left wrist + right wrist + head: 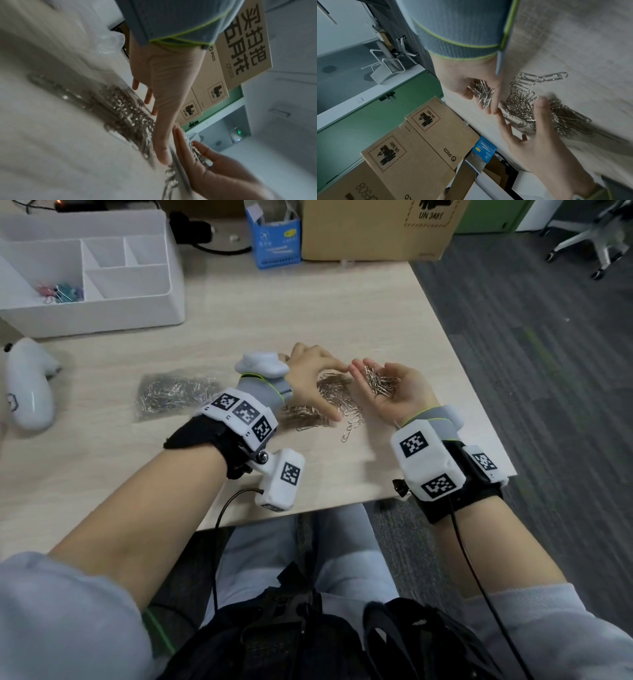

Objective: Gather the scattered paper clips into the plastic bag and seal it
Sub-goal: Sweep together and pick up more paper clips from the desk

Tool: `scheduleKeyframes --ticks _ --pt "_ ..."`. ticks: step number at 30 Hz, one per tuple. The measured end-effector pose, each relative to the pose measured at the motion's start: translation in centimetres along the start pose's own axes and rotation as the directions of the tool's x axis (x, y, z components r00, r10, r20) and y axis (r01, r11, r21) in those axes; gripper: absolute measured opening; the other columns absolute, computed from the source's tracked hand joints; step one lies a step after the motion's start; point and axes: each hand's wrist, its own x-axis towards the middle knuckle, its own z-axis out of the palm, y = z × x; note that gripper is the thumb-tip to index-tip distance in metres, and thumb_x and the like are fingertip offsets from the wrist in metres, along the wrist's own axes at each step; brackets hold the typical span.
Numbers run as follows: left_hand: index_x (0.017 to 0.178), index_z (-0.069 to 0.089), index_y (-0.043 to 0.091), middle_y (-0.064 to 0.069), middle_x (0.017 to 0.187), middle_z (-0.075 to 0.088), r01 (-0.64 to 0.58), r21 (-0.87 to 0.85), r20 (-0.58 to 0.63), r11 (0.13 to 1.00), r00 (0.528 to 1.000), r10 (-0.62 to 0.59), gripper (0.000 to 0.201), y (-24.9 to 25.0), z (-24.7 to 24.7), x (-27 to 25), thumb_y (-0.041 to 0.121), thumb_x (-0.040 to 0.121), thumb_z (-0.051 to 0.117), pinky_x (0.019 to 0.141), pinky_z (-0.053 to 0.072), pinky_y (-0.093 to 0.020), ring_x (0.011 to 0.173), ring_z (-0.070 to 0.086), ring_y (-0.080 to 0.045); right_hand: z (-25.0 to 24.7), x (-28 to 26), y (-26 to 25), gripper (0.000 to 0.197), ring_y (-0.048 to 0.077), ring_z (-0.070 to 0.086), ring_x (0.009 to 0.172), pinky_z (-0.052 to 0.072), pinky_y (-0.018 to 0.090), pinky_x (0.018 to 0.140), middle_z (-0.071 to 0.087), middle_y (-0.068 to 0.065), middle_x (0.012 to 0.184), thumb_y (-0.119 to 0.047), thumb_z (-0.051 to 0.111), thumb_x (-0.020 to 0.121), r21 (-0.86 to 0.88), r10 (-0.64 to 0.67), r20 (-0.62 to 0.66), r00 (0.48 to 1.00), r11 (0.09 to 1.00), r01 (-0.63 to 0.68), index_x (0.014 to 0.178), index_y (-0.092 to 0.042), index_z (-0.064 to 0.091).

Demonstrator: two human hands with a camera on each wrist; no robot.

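1. Nearest me, low in the head view, my forearms reach up over the table (102, 460) edge, each wrist strapped with a marker-covered camera block.
2. My right hand (399, 392) sits right of centre, palm up and cupped, its fingers loosely curled around a small heap of paper clips lying in the palm.
3. My left hand (313, 378) is just beside it at centre, palm down over the loose pile of paper clips (334, 395) on the table, fingers spread apart and mostly straight, the thumb resting at the pile's near edge; one fingertip meets a right fingertip.
4. A few linked clips trail from the pile toward the lower edge of the frame.
5. Left of centre, the clear plastic bag (174, 395) lies flat, already holding many clips.
6. A white handheld device (29, 388) lies at the left edge.
7. Upper left stands a white desk organizer (102, 313) with coloured binder clips in one compartment.
8. At top centre are a blue box (275, 241) and a cardboard carton (373, 231).
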Motion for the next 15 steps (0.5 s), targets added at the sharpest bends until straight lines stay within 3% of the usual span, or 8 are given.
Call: scheduleKeyframes --ticks 3,8,10,13,15 --pt "0.115 0.06 0.029 -0.001 0.128 0.047 -0.046 -0.079 -0.055 0.996 0.998 0.042 0.066 -0.1 0.9 0.2 0.044 0.055 0.083 0.098 0.031 -0.037 0.121 0.035 -0.026 -0.4 -0.3 0.0 0.035 0.045 0.054 0.084 0.052 0.046 0.084 0.057 0.031 0.093 -0.018 0.035 0.099 0.003 -0.006 -0.002 1.0 1.0 0.006 0.091 0.009 0.056" --pt "0.102 0.068 0.018 -0.002 0.101 0.048 -0.082 -0.189 -0.103 0.978 0.993 0.064 0.035 -0.1 0.8 0.3 0.027 0.069 0.078 0.087 0.042 -0.034 0.093 0.05 -0.021 -0.9 -0.4 0.0 0.04 0.05 0.047 0.109 0.052 0.051 0.079 0.055 0.033 0.103 -0.023 0.034 0.1 0.013 -0.006 0.001 1.0 1.0 0.006 0.095 0.01 0.056" --pt "0.099 0.068 0.016 -0.008 0.102 0.053 -0.086 -0.154 -0.124 0.984 0.99 0.067 0.03 -0.1 1.0 0.5 0.025 0.072 0.075 0.084 0.04 -0.032 0.094 0.053 -0.025 -1.0 -0.3 0.0 0.043 0.05 0.044 0.115 0.052 0.049 0.076 0.056 0.032 0.103 -0.024 0.032 0.1 0.018 0.007 -0.005 1.0 1.0 -0.007 0.091 0.011 0.056" --pt "0.098 0.068 0.015 -0.012 0.104 0.06 -0.093 -0.127 -0.133 0.988 0.988 0.076 0.026 -0.1 0.9 0.7 0.022 0.073 0.073 0.085 0.041 -0.035 0.097 0.054 -0.027 -1.2 -0.3 0.0 0.044 0.048 0.047 0.114 0.051 0.044 0.092 0.056 0.031 0.102 -0.024 0.032 0.101 0.018 0.01 -0.016 1.0 1.0 -0.009 0.094 0.011 0.056" --pt "0.094 0.069 0.013 -0.008 0.095 0.062 -0.078 -0.163 -0.147 0.983 0.988 0.054 0.023 -0.3 0.8 0.7 0.019 0.073 0.074 0.084 0.044 -0.035 0.093 0.055 -0.025 -1.3 -0.2 0.1 0.042 0.046 0.048 0.117 0.047 0.043 0.1 0.055 0.032 0.103 -0.024 0.032 0.101 0.03 0.003 -0.018 1.0 1.0 -0.002 0.096 0.011 0.055"
